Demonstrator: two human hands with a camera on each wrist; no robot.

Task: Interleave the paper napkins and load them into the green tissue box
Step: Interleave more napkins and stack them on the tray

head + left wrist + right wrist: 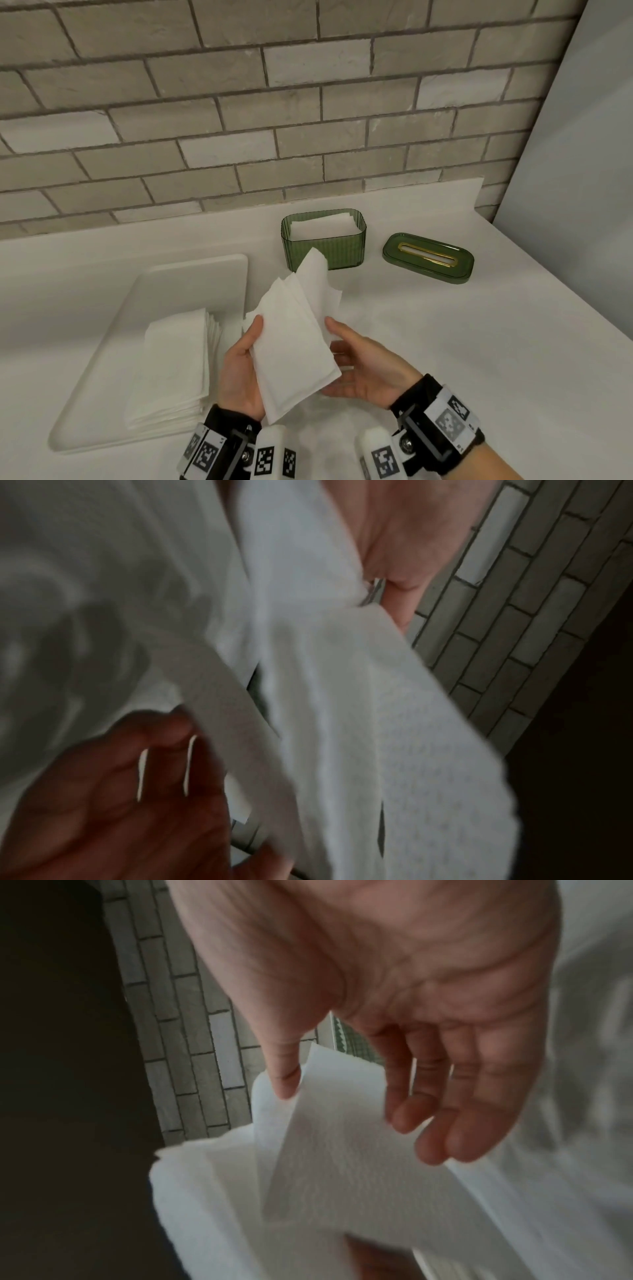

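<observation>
Over the counter's middle, both hands hold a loose bundle of white paper napkins (294, 339), its folded sheets fanned out toward the box. My left hand (244, 358) grips the bundle's left edge, thumb on top and fingers hidden beneath. My right hand (356, 363) holds the right edge; in the right wrist view its thumb and curled fingers (428, 1123) pinch a napkin flap (335, 1150). The left wrist view shows blurred napkins (377, 723) under my left thumb (404, 596). Behind the bundle the green tissue box (329, 255) stands uncovered with napkins inside.
The box's green lid (428, 270), with a gold-rimmed slot, lies flat to the box's right. A white tray (191, 284) at the left bears a stack of folded napkins (174, 363). A tiled wall runs behind, and a pale panel closes the right side.
</observation>
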